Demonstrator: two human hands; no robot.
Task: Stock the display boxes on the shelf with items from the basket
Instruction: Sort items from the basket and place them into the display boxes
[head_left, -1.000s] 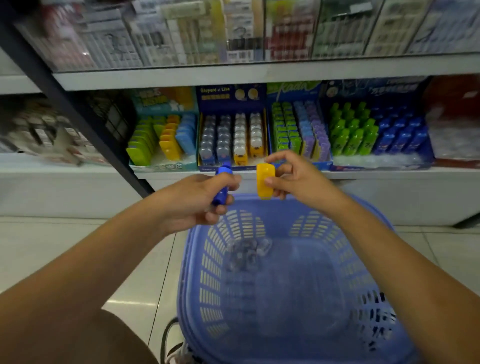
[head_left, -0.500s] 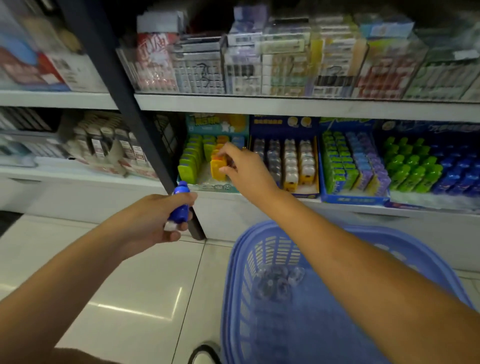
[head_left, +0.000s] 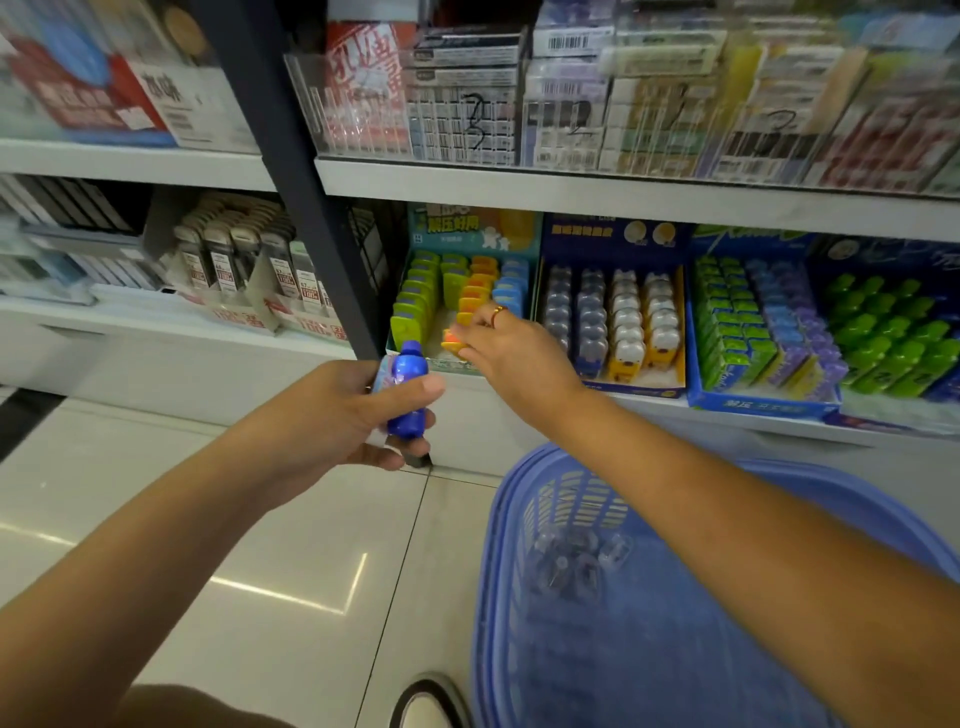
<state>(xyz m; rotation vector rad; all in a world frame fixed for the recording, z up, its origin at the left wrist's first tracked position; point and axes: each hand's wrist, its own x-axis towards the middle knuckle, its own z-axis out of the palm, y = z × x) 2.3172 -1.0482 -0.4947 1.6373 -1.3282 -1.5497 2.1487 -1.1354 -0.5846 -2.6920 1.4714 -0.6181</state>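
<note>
Setting: stocked shop shelf (head_left: 753, 415) across mid-frame.
Left hand (head_left: 332, 410): grips blue bottle-shaped item (head_left: 408, 395), centre frame.
Right hand (head_left: 514, 353): pinches orange item (head_left: 451, 340) at front of teal display box (head_left: 470, 231).
Handling: likely light, rigid, slick plastic; pinch the flat sides.

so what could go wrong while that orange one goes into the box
1. The orange item in the right hand sits tilted at the front of the orange row in the teal display box. Released like that, it might tip out or knock its neighbours.
2. The left hand holds the blue item over the floor, clear of the basket. A loose grip could drop it there.
</note>
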